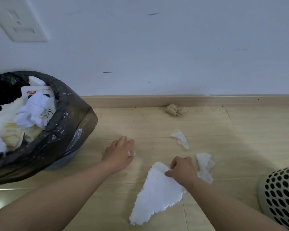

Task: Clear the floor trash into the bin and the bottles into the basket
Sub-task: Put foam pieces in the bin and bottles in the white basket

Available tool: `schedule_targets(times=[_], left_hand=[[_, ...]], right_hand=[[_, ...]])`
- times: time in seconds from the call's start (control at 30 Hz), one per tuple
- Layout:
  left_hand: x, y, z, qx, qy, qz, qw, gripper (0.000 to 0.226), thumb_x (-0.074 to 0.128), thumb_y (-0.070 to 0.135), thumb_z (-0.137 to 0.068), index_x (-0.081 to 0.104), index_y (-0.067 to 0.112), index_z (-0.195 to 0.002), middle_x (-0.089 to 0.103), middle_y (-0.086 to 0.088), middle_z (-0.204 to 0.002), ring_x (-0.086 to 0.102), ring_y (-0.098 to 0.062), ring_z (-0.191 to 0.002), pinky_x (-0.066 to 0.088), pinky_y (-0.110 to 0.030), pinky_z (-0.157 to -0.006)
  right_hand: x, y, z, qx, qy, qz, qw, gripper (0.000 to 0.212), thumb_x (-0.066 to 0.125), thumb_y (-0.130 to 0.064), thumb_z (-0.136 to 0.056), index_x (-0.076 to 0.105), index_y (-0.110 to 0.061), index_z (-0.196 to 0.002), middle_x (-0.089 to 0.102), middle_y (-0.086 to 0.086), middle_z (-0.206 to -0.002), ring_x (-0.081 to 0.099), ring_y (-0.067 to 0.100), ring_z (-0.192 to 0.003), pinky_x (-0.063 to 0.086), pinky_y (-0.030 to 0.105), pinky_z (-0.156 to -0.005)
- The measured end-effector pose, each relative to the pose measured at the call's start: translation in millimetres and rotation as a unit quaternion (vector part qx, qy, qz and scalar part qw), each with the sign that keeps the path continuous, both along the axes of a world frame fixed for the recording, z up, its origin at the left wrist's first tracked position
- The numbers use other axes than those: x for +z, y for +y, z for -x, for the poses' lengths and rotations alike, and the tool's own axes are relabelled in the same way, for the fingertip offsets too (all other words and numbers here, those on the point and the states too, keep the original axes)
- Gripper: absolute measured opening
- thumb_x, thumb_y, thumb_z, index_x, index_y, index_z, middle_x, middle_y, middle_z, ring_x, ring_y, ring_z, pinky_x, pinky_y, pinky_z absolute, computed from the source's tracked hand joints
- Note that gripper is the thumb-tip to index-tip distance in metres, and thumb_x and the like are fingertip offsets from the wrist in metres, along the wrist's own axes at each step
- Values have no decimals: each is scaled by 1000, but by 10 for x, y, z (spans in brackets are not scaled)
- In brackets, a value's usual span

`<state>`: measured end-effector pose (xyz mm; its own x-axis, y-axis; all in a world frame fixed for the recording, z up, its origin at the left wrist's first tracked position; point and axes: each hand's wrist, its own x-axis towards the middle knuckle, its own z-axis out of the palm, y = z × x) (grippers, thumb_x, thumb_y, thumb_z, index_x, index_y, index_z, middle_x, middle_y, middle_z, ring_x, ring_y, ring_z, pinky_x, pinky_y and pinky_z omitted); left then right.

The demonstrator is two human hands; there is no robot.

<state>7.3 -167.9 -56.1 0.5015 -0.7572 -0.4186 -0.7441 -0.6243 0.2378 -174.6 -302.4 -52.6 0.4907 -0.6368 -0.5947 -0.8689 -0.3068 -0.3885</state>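
Wood-pattern floor (207,124) meets a white wall at a baseboard (223,100). We note a wall socket (18,19) at upper left.

The bin (70,130), lined in black plastic, stands at the floor's left side and is heaped with crumpled paper to its rim. A perforated basket (280,197) shows at the right edge. We see no bottles in view.

Findings on the trash:
- A paper towel sheet (157,192) lies flat in the near middle of the floor. The right hand (182,170) pinches its far corner between thumb and curled fingers.
- A crumpled tissue (205,167) lies just beside that hand on its right.
- A smaller tissue scrap (180,138) lies farther out, toward the baseboard.
- A brown paper wad (175,110) rests against the baseboard.

The left hand (119,153) lies palm down near the bin's foot. A white fleck (131,153) shows at its fingers, and we cannot tell whether it is held or whether the hand is closed.

Handling assessment: we judge all pieces very light, soft and limp. The sheet will drape and may tear if dragged, so a corner pinch followed by gathering it into the palm should suit. The wads can be taken anywhere by a loose whole-hand grasp. With the bin so full, items may slide off unless pressed down.
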Motion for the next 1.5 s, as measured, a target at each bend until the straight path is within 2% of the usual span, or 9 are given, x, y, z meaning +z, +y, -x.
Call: schedule_targets(times=[0.1,0.33,0.63,0.83,0.9,1.0,1.2,1.37,1.5], left_hand=[[45,-37,27,17,4,36,999,55,43,41,-94,26,28,-144,17,-1,-154,20,-24,-140,29,-36,-109],[85,126,439,-152,25,42,987,71,57,57,-79,28,33,-139,23,2,-144,15,-20,-137,14,-36,-111],[28,182,254,-81,66,-3,994,85,65,55,-74,23,31,-143,11,2,-153,1,-22,-144,11,-41,-115],[332,-66,74,73,149,95,982,65,62,46,-84,36,24,-139,33,1,-149,16,-20,-144,22,-35,-113],[492,-150,3,145,215,170,951,54,64,39,-86,45,23,-134,51,1,-130,48,-19,-121,44,-31,-97],[758,-242,-109,211,272,243,907,38,63,29,-88,53,25,-124,52,9,-104,55,-10,-89,48,-16,-64],[1363,-125,-425,199,165,313,914,28,60,34,-89,57,29,-116,57,11,-114,50,-6,-107,38,-20,-85],[1840,359,-678,236,63,354,903,19,56,38,-90,55,39,-108,56,13,-112,50,-5,-102,36,-23,-83],[1990,806,-945,329,5,389,860,18,55,33,-91,56,33,-109,55,13,-103,49,-6,-97,34,-21,-81]], right_hand=[[10,-76,-121,-10,-19,-17,1000,22,72,-27,-75,51,-22,-73,54,9,-113,56,21,-90,48,30,-79],[61,167,-143,206,103,83,970,79,72,-58,-67,36,-24,-129,46,1,-125,45,21,-115,39,33,-94],[104,36,-298,-17,-26,-61,998,43,74,-43,-73,54,-15,-99,58,3,-100,56,16,-87,46,27,-70],[514,-210,-580,-280,-270,-202,899,19,68,-31,-84,60,-14,-89,64,7,-90,58,19,-75,50,36,-72],[647,-240,-637,-320,-307,-214,871,18,66,-32,-85,57,-16,-83,63,4,-85,58,19,-72,51,37,-72],[845,-277,-721,-356,-353,-223,836,19,66,-35,-85,58,-18,-81,62,0,-87,59,22,-80,52,43,-82],[1332,-238,-1117,-319,-441,-191,817,14,65,-30,-86,60,-19,-78,61,-2,-83,57,20,-76,49,33,-72],[1704,95,-1557,-227,-479,-180,829,20,61,-25,-88,56,-22,-108,60,-4,-93,55,12,-73,41,24,-56],[1803,564,-1843,-125,-497,-148,846,32,57,-19,-89,49,-29,-118,56,-5,-113,56,5,-79,46,21,-67]])
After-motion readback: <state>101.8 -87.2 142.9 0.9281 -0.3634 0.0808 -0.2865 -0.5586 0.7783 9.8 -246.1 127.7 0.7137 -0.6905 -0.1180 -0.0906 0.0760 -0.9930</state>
